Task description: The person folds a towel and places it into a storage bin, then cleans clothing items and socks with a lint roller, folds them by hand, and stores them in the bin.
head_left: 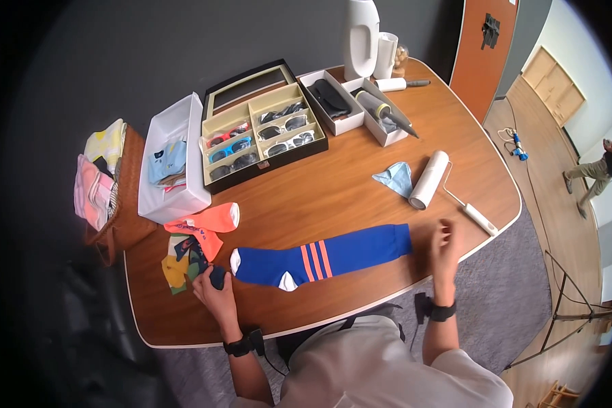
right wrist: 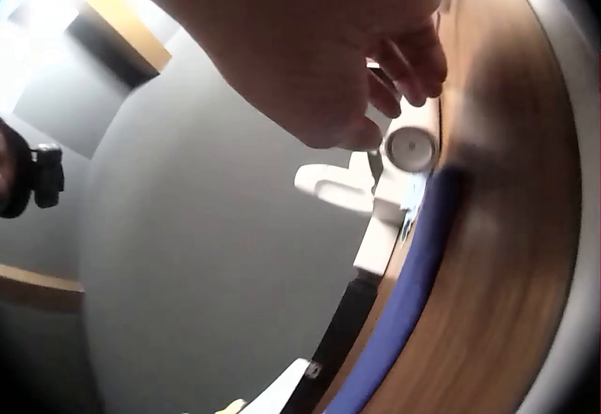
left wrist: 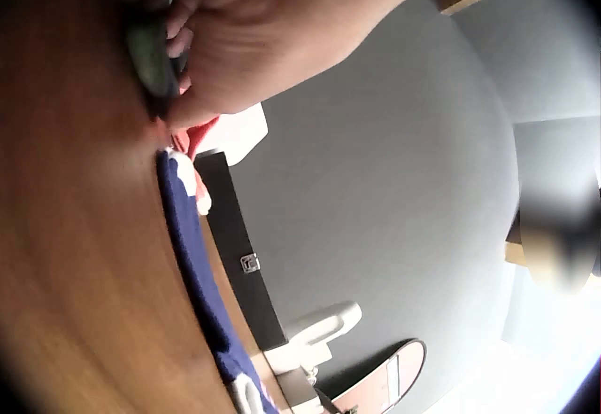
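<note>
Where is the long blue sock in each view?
Head: blue sock lies across lower centre.
Left wrist: left of centre, running down to the bottom edge.
Right wrist: right of centre, slanting down-left to the bottom edge.
Shared landmark: black glasses case.

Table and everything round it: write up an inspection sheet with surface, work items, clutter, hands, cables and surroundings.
Surface: brown table, wood-grained, pale edge.
Work items: striped blue sock lying lengthwise; orange sock and dark fabric near its white toe.
Clutter: lint roller, light-blue cloth, sunglasses box, white bin.
Hands: left hand grips the dark fabric; right hand empty, beyond the blue sock's cuff.
Cables: blue connector with cable on the floor.
Surroundings: another person standing at right.
</note>
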`<action>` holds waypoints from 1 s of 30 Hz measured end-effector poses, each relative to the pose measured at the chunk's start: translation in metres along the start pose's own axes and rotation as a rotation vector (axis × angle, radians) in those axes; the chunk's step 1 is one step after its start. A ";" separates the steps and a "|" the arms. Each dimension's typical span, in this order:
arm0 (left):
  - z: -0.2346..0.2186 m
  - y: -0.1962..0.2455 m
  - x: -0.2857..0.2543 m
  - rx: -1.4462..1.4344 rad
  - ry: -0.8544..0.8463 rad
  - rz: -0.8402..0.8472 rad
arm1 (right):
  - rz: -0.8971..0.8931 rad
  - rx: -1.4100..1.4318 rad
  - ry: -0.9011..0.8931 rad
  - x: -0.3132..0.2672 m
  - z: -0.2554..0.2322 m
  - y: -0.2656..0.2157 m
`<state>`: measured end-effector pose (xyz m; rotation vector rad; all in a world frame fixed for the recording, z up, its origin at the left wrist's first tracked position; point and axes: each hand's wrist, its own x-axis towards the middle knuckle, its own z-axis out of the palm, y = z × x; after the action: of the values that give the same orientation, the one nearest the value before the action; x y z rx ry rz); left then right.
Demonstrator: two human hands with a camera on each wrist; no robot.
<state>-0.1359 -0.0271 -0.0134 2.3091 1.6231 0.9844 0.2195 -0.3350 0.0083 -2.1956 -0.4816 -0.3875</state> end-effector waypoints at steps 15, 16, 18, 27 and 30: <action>0.011 0.026 0.030 -0.236 -0.372 -0.302 | -0.126 -0.090 -0.212 -0.016 0.035 -0.032; 0.009 0.032 0.033 -0.382 -0.342 -0.322 | -0.116 -0.086 -0.206 -0.015 0.034 -0.031; 0.000 0.045 0.041 -0.542 -0.351 -0.331 | -0.135 -0.048 -0.191 -0.015 0.034 -0.030; -0.041 0.226 0.014 -0.891 -0.491 -0.071 | -0.018 0.194 -0.096 -0.013 0.033 -0.023; -0.015 0.257 -0.021 -0.871 -0.792 0.121 | 0.076 0.271 -0.074 -0.014 0.030 -0.021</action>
<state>0.0526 -0.1528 0.1106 1.7929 0.5701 0.4981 0.2004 -0.3019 -0.0020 -1.9631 -0.4604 -0.1885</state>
